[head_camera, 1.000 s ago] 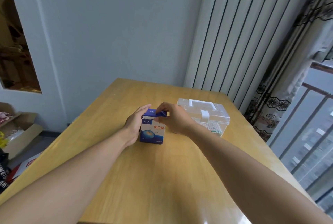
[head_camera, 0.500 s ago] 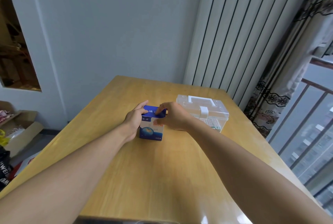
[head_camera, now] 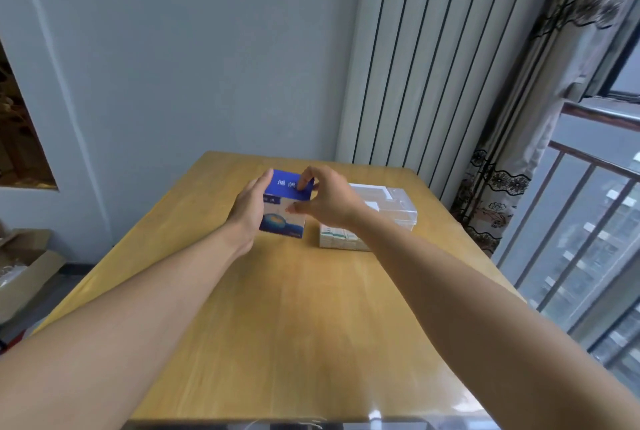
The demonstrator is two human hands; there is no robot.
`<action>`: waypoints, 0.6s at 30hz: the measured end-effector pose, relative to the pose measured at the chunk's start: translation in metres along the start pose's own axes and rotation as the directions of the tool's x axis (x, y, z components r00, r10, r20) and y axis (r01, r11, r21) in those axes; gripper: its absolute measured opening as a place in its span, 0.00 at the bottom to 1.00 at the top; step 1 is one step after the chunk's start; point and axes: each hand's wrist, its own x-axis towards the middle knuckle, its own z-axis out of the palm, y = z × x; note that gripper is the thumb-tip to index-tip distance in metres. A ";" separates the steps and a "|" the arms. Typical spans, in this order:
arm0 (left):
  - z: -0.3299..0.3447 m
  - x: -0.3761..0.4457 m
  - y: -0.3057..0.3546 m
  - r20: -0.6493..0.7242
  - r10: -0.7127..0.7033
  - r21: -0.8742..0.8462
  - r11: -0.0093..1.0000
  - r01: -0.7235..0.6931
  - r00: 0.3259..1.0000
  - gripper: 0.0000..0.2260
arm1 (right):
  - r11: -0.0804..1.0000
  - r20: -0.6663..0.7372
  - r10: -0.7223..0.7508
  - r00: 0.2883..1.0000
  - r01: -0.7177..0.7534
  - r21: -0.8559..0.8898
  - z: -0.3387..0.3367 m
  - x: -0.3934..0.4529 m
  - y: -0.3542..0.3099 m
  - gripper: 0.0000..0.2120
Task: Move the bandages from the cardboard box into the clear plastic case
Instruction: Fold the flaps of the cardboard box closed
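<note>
Cardboard box point(head_camera: 284, 218) stands upright on the wooden table point(head_camera: 277, 319), well in from every table edge, its tall axis vertical and its printed blue-and-white face turned toward the camera. Blue top flap point(head_camera: 289, 185) is raised and tilts back toward the far wall. Left hand point(head_camera: 250, 210) lies flat against the box's left side, fingers straight and reaching up to the flap's left edge. Right hand point(head_camera: 329, 201) pinches the flap's right edge between thumb and forefinger, the other fingers curled loosely in front of the box. Clear plastic case point(head_camera: 388, 210) sits just right of the box, lid closed, long axis running across the table; part of it is hidden behind the right hand. Broad bare tabletop lies on the near side of the box, between the two forearms. Box contents cannot be made out; motion blur softens this area.
</note>
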 end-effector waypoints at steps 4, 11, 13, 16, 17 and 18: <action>0.030 -0.002 0.023 0.065 0.081 0.034 0.996 -0.083 0.995 0.15 | 0.996 -0.170 0.057 0.984 -0.044 0.081 -0.050 0.000 0.007 0.17; 0.087 -0.015 0.038 0.201 0.095 0.042 0.994 -0.106 0.975 0.15 | 0.980 -0.246 0.184 0.952 -0.157 0.125 -0.104 -0.024 0.034 0.17; 0.103 -0.023 0.039 0.251 0.092 0.051 0.993 -0.108 0.964 0.15 | 0.981 -0.271 0.190 0.944 -0.170 0.095 -0.111 -0.034 0.042 0.16; 0.126 -0.030 0.039 0.305 0.087 0.058 0.992 -0.110 0.948 0.15 | 0.979 -0.320 0.206 0.925 -0.191 0.077 -0.125 -0.049 0.057 0.17; 0.138 -0.037 0.040 0.330 0.084 0.059 0.992 -0.109 0.940 0.15 | 0.977 -0.343 0.211 0.915 -0.201 0.065 -0.133 -0.058 0.065 0.17; 0.140 -0.036 0.038 0.346 0.083 0.062 0.992 -0.111 0.935 0.15 | 0.978 -0.353 0.205 0.913 -0.201 0.048 -0.135 -0.058 0.067 0.17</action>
